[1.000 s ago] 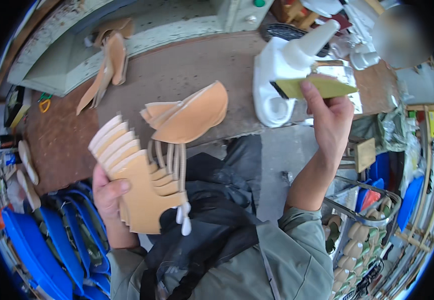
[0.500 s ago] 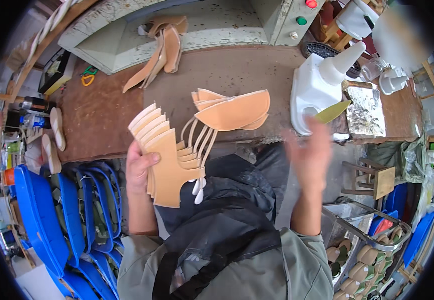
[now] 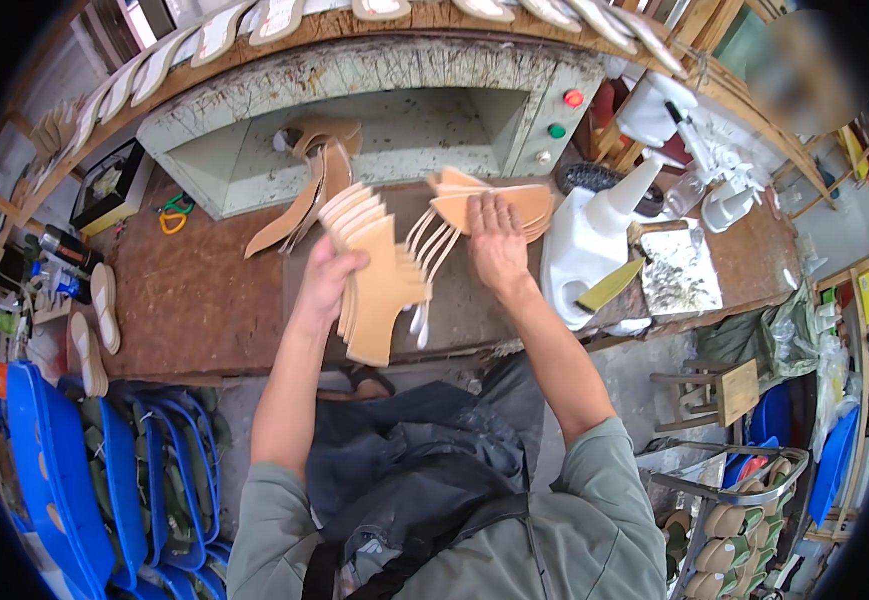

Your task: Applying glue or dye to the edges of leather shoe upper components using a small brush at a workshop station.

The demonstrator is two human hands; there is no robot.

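My left hand (image 3: pixel 326 272) is closed on a fanned stack of tan shoe-upper pieces (image 3: pixel 372 300), thumb on top, held over the bench's front edge. Pale straps (image 3: pixel 438 248) with white ends run between this stack and a second pile of curved tan pieces (image 3: pixel 532 208). On top of that pile my right hand (image 3: pixel 497 245) lies with its fingers stretched out flat. To its right stands a white spouted plastic bottle (image 3: pixel 572 255), with an olive-green leaf-shaped piece (image 3: pixel 610 286) against its base.
The brown bench (image 3: pixel 194 300) carries more tan pieces (image 3: pixel 299 205) before a grey metal box (image 3: pixel 374 75) with red and green buttons. Scissors (image 3: pixel 172 218) lie at left. Blue trays (image 3: pixel 54 460) stand below left; a rack of shoes (image 3: pixel 729 540) and a wooden stool (image 3: pixel 724 395) are at right.
My right hand has moved left from beside the bottle onto the curved pieces. My left hand has carried its stack forward over the bench. The view has tipped up, showing a shelf of soles.
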